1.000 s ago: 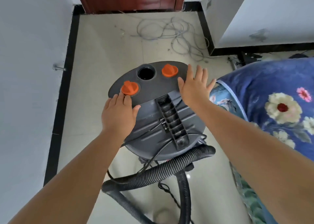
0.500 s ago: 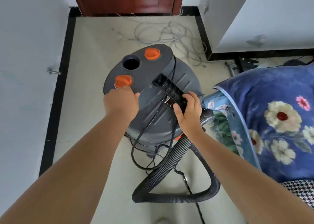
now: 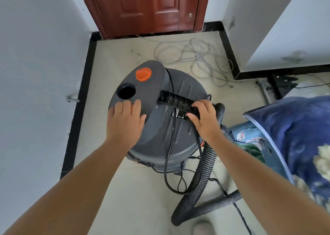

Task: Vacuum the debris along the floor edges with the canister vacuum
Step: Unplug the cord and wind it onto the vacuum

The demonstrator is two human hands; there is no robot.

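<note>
Standing on the tiled floor (image 3: 114, 195) near the black skirting, the grey canister vacuum (image 3: 171, 127) is steadied by both hands. Its black carry handle (image 3: 178, 102) is gripped by the right hand (image 3: 205, 120), fingers curled round it; the left hand (image 3: 125, 124) is laid flat on the lid, fingers straight. A ribbed hose (image 3: 203, 177) is looped beside the floral quilt (image 3: 292, 138).

Grey canister vacuum (image 3: 160, 127) stood upright on tile floor near left wall; orange knob (image 3: 143, 74) and open port (image 3: 126, 92) on top; ribbed black hose (image 3: 201, 177) looped beside base.
</note>
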